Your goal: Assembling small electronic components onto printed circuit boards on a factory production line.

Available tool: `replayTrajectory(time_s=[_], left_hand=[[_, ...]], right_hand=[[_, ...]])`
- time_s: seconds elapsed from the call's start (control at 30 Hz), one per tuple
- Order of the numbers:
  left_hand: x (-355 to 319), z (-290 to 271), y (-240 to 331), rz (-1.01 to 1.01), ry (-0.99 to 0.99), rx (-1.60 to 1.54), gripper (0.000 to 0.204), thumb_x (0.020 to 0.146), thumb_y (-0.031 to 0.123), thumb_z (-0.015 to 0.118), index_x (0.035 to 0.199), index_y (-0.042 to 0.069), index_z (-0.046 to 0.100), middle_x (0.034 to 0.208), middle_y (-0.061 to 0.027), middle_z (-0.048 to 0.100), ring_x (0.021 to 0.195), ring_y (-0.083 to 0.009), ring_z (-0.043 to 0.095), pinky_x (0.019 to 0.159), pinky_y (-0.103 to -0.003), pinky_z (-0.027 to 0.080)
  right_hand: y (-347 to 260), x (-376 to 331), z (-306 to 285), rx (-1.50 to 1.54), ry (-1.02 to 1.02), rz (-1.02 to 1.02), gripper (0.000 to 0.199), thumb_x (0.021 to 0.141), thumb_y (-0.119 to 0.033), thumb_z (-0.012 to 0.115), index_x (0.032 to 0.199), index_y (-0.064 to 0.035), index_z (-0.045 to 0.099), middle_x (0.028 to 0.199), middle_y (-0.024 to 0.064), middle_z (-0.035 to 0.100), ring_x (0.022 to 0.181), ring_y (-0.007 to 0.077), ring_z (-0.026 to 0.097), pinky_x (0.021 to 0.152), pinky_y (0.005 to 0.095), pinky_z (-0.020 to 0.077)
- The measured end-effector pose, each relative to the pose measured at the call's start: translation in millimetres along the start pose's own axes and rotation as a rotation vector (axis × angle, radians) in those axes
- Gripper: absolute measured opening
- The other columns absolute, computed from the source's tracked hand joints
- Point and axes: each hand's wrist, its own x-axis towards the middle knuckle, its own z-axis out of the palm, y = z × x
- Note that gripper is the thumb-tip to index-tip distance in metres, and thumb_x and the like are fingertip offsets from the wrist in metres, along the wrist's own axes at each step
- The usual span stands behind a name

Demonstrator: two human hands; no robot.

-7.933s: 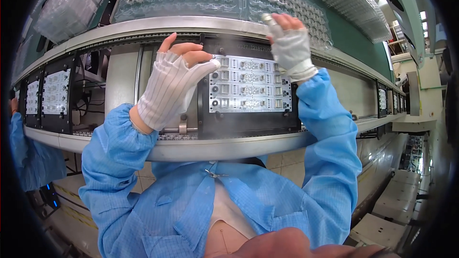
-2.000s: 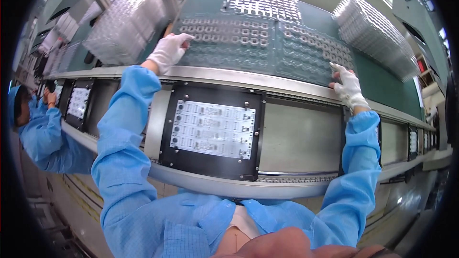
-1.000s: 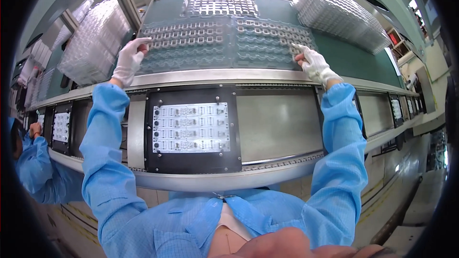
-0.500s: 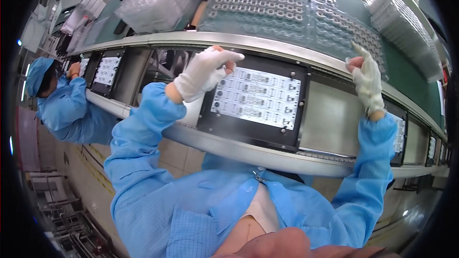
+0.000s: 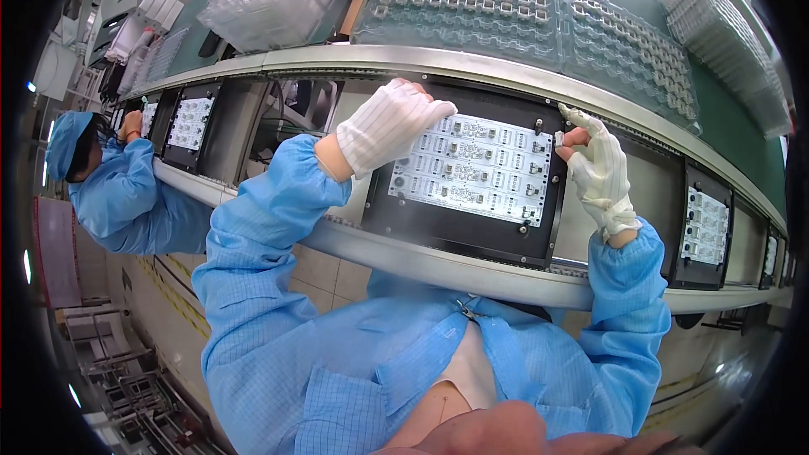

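A white circuit board panel [image 5: 468,170] with rows of small parts lies in a black fixture plate [image 5: 455,232] on the conveyor. My left hand [image 5: 394,125], in a white striped glove with bare fingertips, is curled over the panel's far left corner. Whatever those fingers may hold is hidden. Beside the plate's right edge, my right hand [image 5: 597,173] pinches a small pale silvery component [image 5: 558,139] between thumb and finger. Clear plastic trays sit beyond the rail: one tray [image 5: 459,4] and another further right [image 5: 632,55], both holding rows of small metal components.
Stacks of clear trays stand at the far left [image 5: 274,0] and far right [image 5: 716,38]. A metal rail [image 5: 404,57] separates bench from conveyor. Another fixture with a board [image 5: 706,223] sits to the right. A co-worker in blue [image 5: 139,194] works at the left.
My right hand has come left and nearer, from beside the trays to the fixture's right edge. My left hand has shifted slightly right and stays over the panel's far left corner.
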Motion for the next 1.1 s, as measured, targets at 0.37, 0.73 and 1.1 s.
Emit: replayTrajectory(time_s=[0.37, 0.73, 1.1], left_hand=[[8, -10, -7, 0.046, -0.210, -0.069, 0.039, 0.080, -0.001, 0.065, 0.117, 0.008, 0.062, 0.089, -0.0075, 0.066, 0.087, -0.0274, 0.064, 0.083, -0.038, 0.050], [10, -14, -14, -0.123, -0.193, -0.433, 0.046, 0.075, -0.006, 0.066, 0.118, 0.009, 0.065, 0.081, -0.0044, 0.063, 0.076, -0.0226, 0.062, 0.074, -0.036, 0.051], [-2, -1, -4, 0.005, -0.009, -0.236, 0.035, 0.080, 0.003, 0.071, 0.113, 0.011, 0.067, 0.084, -0.0073, 0.064, 0.080, -0.0268, 0.061, 0.073, -0.038, 0.051]], right_hand=[[-10, -8, 2, 0.132, -0.041, 0.055, 0.055, 0.081, 0.002, 0.061, 0.135, -0.0111, 0.061, 0.089, 0.0049, 0.063, 0.073, 0.0118, 0.058, 0.071, 0.0282, 0.0506], [-26, -13, 4, 0.115, -0.096, 0.074, 0.059, 0.076, 0.003, 0.067, 0.132, -0.0134, 0.062, 0.086, 0.0036, 0.066, 0.072, 0.0152, 0.058, 0.070, 0.0312, 0.0490], [-38, -7, 10, 0.194, -0.024, 0.124, 0.065, 0.074, 0.009, 0.065, 0.136, -0.0117, 0.060, 0.082, 0.0037, 0.065, 0.066, 0.0134, 0.056, 0.066, 0.0273, 0.0487]])
